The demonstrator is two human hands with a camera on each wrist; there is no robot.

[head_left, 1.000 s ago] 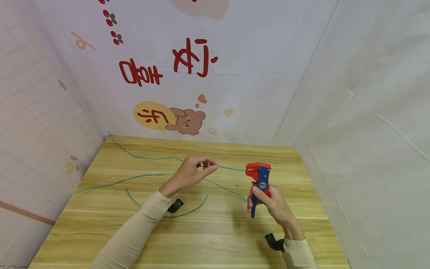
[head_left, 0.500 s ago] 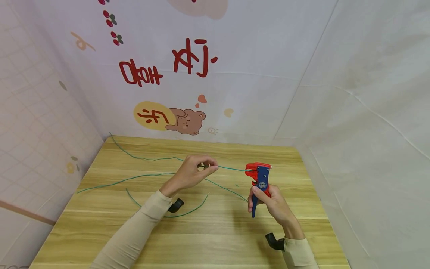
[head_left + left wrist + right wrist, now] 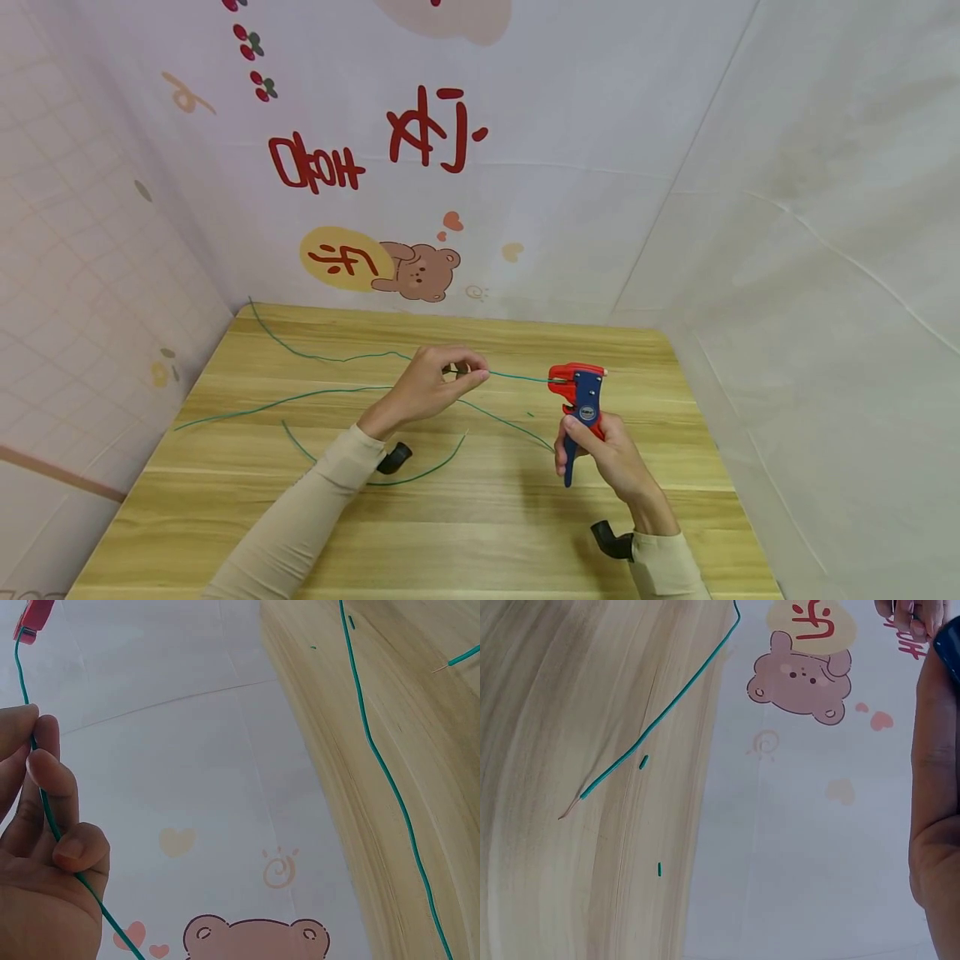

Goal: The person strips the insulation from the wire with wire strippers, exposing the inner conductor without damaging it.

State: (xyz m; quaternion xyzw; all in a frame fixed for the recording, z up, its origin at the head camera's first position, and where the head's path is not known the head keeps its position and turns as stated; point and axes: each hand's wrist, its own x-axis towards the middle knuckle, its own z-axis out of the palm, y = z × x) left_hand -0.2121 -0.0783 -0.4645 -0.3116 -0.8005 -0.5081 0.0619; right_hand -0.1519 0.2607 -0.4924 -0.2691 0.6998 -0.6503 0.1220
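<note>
A green wire (image 3: pixel 517 377) is pinched between the thumb and fingertips of my left hand (image 3: pixel 427 387). In the left wrist view the wire (image 3: pixel 20 667) also runs down across the palm. Its far end enters the red nose of a wire stripper (image 3: pixel 587 396), where the tip is hidden. My right hand (image 3: pixel 611 458) grips the tool by its blue and red handles, holding it upright above the table. In the right wrist view, the right hand (image 3: pixel 937 772) shows at the edge with part of the blue handle (image 3: pixel 950 649).
A second green wire (image 3: pixel 262 406) lies across the wooden table (image 3: pixel 480 533); its bared copper end (image 3: pixel 568 808) shows in the right wrist view. Small green scraps (image 3: pixel 643 762) lie nearby. A short curved wire (image 3: pixel 427 475) lies near the left forearm. Printed cloth walls (image 3: pixel 570 208) surround the table.
</note>
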